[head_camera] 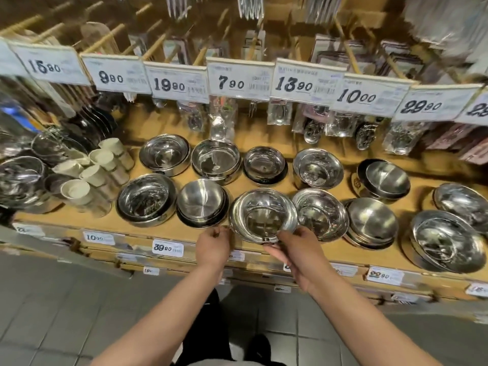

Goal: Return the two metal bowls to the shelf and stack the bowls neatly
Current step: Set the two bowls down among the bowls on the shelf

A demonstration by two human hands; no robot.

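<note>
Shelf [169, 228] edge: bowl [262, 215] between hands.

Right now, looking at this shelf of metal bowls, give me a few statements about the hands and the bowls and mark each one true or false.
1. Both hands hold the same bowl at the shelf's front edge. True: the left hand is at its left rim and the right hand at its near rim.
2. The held bowl is upside down. False: its open side faces up.
3. Pale cups lie at the left of the shelf. True.
4. The price tag straight above the held bowl's column reads 29.90. False: the tag there reads 7.90.
5. The shelf is bare except for the held bowl. False: many other bowls sit in two rows.
</note>
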